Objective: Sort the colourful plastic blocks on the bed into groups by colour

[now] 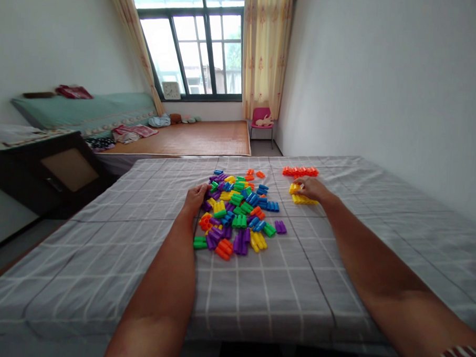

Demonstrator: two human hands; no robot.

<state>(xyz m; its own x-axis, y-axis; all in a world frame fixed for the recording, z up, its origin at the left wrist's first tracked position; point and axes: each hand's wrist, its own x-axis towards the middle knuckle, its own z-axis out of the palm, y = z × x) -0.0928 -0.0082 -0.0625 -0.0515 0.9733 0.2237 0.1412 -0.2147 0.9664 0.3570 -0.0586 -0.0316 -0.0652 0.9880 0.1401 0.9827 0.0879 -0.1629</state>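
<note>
A loose pile of plastic building pieces (239, 220) in green, blue, purple, yellow and orange lies mid-table. At the pile's left edge is my left hand (196, 196), its fingers closed together beside a green and some purple pieces; whether it grips one is hidden. My right hand (312, 187) pinches a yellow building piece (295, 188) just above a short row of yellow pieces (303, 200), to the right of the pile. Behind that hand sits a row of orange pieces (300, 172) set side by side.
Everything rests on a table with a grey checked cloth (147, 259). Past its far edge are a low bed with a brown mat (208, 136), a pink chair (261, 116) and a window. A dark cabinet (60, 173) stands at the left, a white wall at the right.
</note>
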